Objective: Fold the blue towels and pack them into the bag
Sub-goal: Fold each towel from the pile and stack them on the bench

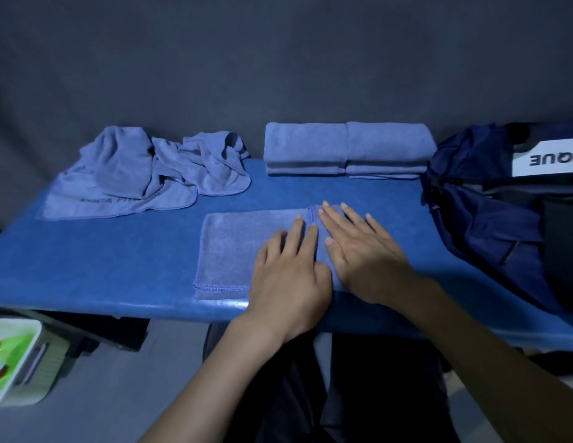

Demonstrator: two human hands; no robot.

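Towel (pixel 234 247): folded, flat on the table (pixel 118 257) near its front edge.
Left hand (pixel 288 276): fingers straight, pressing the towel.
Right hand (pixel 358 251): flat on the towel's right part.
Pile (pixel 144 167): crumpled, back left.
Stacks (pixel 346 148): folded, at the back.
Bag (pixel 502 212): at the right.
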